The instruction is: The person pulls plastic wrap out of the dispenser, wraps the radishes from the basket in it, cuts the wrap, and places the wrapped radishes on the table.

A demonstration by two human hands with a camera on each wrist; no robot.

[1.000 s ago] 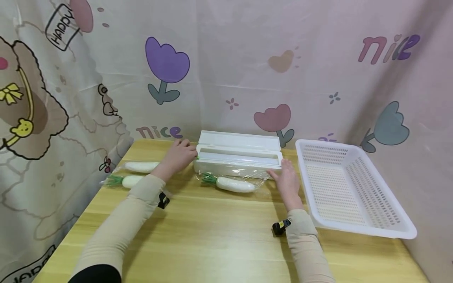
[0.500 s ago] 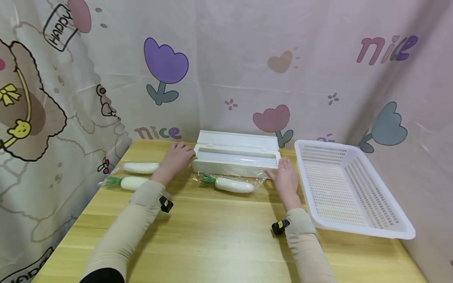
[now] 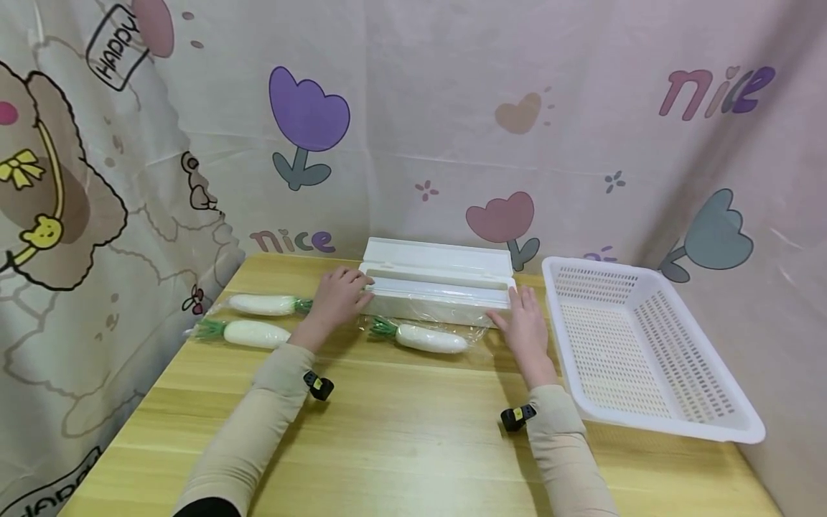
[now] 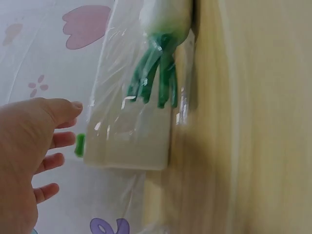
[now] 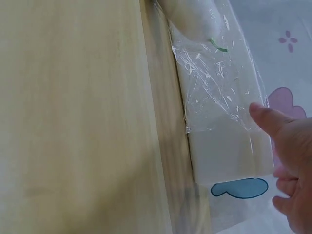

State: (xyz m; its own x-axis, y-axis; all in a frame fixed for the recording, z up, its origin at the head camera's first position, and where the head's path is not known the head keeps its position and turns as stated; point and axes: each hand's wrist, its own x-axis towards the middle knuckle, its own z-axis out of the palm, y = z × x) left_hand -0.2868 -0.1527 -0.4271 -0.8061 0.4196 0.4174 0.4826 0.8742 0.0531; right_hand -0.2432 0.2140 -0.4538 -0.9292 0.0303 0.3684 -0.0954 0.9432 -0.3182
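A long white cling film dispenser (image 3: pixel 439 310) stands at the back of the table with its lid (image 3: pixel 436 257) raised. Clear film hangs down its front, over a wrapped white radish (image 3: pixel 431 338) with green leaf stubs. My left hand (image 3: pixel 339 298) is at the dispenser's left end, fingers loosely bent over its top corner. In the left wrist view those fingers are spread close to a small green tab (image 4: pixel 80 145). At the other end my right hand (image 3: pixel 526 330) lies with fingers extended along the side, thumb (image 5: pixel 263 117) at the front top edge.
Two more wrapped radishes, a rear one (image 3: pixel 261 304) and a nearer one (image 3: pixel 255 334), lie left of my left hand. A white perforated basket (image 3: pixel 659 422) stands to the right. A patterned curtain (image 3: pixel 413 122) hangs behind the wooden table (image 3: pixel 413 438).
My left hand has moved slightly right, onto the dispenser's corner. A strip along the dispenser's front now covers part of its opening. My right hand stays at the right end.
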